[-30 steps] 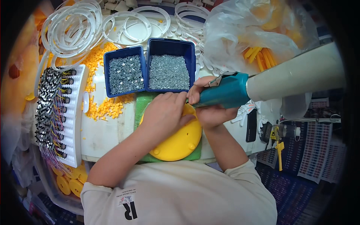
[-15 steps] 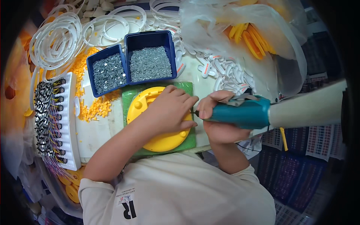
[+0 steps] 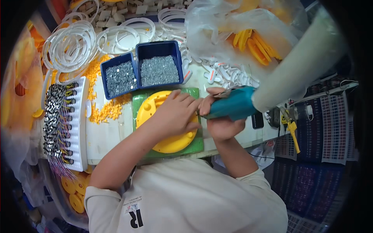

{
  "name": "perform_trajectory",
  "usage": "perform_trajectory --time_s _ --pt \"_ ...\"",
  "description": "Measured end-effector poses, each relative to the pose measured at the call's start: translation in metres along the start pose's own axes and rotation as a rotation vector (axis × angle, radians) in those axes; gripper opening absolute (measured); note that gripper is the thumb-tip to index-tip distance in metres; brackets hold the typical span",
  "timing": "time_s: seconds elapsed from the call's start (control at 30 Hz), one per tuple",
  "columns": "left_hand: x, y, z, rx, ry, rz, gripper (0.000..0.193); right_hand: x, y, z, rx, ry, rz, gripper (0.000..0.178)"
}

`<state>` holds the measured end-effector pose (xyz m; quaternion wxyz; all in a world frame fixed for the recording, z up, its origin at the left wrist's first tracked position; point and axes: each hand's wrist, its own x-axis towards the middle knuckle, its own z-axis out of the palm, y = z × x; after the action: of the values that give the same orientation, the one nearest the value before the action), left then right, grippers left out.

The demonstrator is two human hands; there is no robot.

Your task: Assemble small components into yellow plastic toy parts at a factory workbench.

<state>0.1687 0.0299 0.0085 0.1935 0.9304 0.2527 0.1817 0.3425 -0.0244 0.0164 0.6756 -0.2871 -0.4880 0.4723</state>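
A round yellow plastic casing [image 3: 178, 144] lies flat on a green mat [image 3: 197, 147]. My left hand [image 3: 175, 112] is laid over the casing and holds it down, thumb and forefinger parted at its right side. My right hand [image 3: 222, 126] is wrapped around a teal electric screwdriver [image 3: 235, 104], held nearly level, its front end pointing left at my left fingertips. A thick pale sleeve [image 3: 297, 64] extends from the tool's rear toward the upper right. Whatever the screwdriver's tip touches is hidden by my fingers.
Two joined blue bins [image 3: 159, 43] of small metal screws stand beyond the mat. White rings [image 3: 70, 50], loose yellow pieces [image 3: 107, 112] and a white tray of wired parts [image 3: 81, 128] are left. White plastic parts [image 3: 229, 73], a clear bag [image 3: 217, 19] and a phone [image 3: 257, 120] are right.
The screwdriver's rear end has swung upward and away, and its front has come closer to my left fingers. The whole view has shifted slightly. My left hand stays on the casing.
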Motion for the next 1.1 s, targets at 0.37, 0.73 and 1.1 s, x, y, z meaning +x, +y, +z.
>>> perform_trajectory --time_s 0.37,0.73,1.1 --pt "-0.074 0.064 0.023 0.259 0.085 -0.187 0.065 -0.052 -0.041 0.036 0.142 -0.098 0.128 0.084" --pt "-0.080 0.062 0.050 0.361 0.189 -0.170 0.054 -0.066 -0.028 0.037 0.056 -0.110 0.171 0.080" --pt "-0.102 0.034 -0.019 0.009 0.014 -0.095 0.071 -0.050 -0.043 0.047 0.132 -0.149 0.102 0.096"
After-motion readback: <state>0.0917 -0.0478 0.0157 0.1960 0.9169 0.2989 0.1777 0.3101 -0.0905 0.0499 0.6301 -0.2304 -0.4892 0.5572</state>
